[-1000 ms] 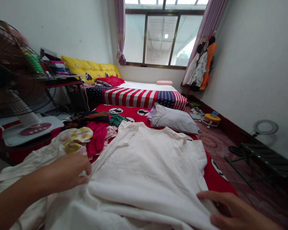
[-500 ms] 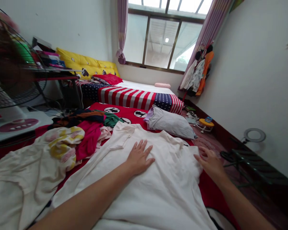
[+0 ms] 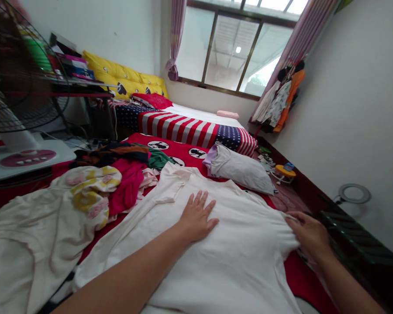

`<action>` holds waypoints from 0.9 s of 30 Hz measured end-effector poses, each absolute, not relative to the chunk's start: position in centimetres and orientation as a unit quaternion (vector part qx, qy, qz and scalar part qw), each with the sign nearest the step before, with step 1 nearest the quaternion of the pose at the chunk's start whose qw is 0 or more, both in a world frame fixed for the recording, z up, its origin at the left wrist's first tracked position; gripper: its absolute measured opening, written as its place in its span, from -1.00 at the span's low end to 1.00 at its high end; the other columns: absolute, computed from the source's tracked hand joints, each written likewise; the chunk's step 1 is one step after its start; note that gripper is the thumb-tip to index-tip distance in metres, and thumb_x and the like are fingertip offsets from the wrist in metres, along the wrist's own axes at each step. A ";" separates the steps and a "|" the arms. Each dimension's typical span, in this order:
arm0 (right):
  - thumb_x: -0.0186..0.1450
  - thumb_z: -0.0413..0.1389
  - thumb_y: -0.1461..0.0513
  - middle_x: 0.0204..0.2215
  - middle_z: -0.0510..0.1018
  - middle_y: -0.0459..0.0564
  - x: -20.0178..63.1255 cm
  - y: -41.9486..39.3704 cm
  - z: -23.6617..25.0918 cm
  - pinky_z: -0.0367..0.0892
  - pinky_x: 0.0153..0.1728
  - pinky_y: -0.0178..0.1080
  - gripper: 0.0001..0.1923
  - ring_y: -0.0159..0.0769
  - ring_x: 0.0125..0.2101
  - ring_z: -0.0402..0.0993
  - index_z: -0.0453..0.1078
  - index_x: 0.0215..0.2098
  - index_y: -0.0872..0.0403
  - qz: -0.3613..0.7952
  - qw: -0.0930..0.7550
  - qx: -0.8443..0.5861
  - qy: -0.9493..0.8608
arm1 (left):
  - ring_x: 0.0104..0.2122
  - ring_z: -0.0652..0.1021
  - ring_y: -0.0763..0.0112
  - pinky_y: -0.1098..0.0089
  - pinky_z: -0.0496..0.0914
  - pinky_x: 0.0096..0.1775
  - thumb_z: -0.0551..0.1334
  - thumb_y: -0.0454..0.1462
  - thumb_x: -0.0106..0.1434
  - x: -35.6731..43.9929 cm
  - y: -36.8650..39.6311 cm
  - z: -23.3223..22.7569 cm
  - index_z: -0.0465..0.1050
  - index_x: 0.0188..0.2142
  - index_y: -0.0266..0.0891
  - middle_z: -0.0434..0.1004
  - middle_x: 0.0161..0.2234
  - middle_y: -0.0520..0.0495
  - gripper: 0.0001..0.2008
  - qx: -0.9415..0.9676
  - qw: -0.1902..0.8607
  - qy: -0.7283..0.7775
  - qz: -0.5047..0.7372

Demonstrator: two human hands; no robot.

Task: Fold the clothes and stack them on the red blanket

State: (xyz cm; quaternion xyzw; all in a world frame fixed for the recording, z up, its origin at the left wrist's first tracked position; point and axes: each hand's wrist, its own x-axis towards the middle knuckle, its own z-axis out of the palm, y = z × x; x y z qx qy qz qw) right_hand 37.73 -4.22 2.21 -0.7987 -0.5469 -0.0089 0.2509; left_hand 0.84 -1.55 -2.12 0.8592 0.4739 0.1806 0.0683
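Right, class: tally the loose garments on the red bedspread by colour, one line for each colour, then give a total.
White or cream: 2, the white shirt under both hands and the cream garment.
Yellow and pink floral: 1.
Magenta: 1.
Green: 1.
Dark with orange: 1.
Total: 6, as far as the pile shows.

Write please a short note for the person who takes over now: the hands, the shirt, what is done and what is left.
Left hand: flat on the middle of the white shirt, fingers spread.
Right hand: pinching the shirt's right edge by the sleeve.
Shirt lies spread on the red bedcover, not yet folded.
Clothes pile to the left is unsorted; grey pillow lies behind the shirt.
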 end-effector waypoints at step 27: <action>0.41 -0.16 0.09 0.32 0.10 0.01 16.4 -0.1 -1.1 -0.08 0.23 0.18 -0.50 -0.12 0.32 -0.09 0.17 0.26 0.05 0.036 0.131 -0.646 -0.752 | 0.33 -0.02 0.14 0.00 -0.12 0.28 -0.03 0.11 0.30 0.4 -0.5 -1.5 0.13 0.28 -0.14 -0.04 0.34 -0.11 -0.34 0.790 0.063 0.586 0.171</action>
